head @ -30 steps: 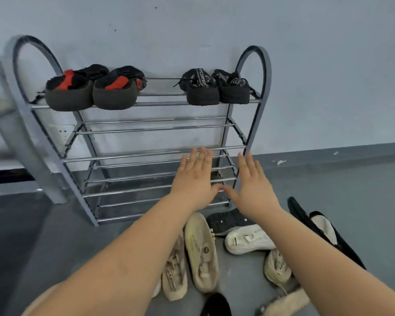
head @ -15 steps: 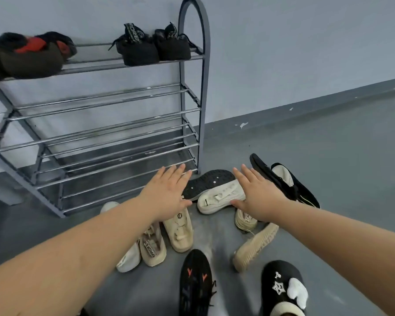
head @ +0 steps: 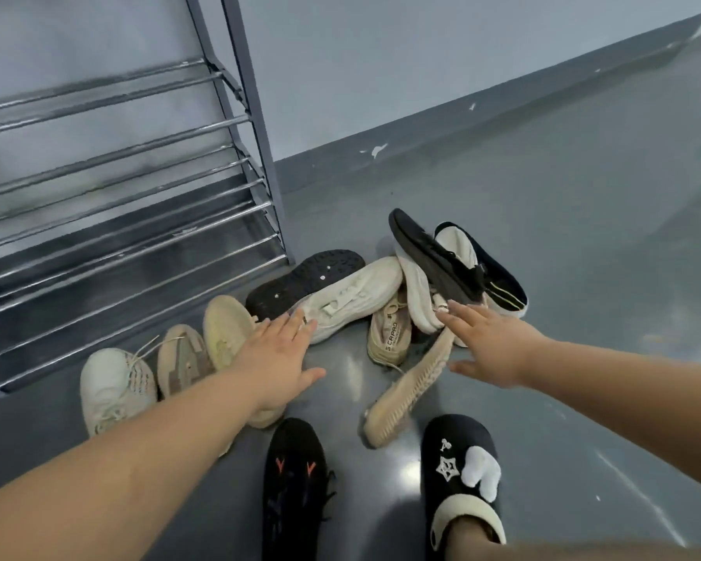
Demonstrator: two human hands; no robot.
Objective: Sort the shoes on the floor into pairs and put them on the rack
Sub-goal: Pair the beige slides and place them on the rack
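- Standing at far left, the rack point(head: 235, 87) shows only bare lower rails here, free to take pairs.
- Beside its foot, a white sneaker point(head: 112, 384) and two beige shoes lie side by side, seemingly grouped.
- The left hand point(head: 278, 360) hovers over a beige shoe point(head: 225, 332), fingers apart, holding nothing.
- The white shoe point(head: 353, 295) lies tangled in the heap.
- The right hand point(head: 488, 348), fingers spread and empty, reaches toward the black sandal point(head: 432, 255), probably to choose a match.

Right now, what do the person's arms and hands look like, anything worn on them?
Both forearms are bare, with no sleeve in view. The left hand and right hand wear no gloves; no ring, watch or bracelet shows. No markings are visible.
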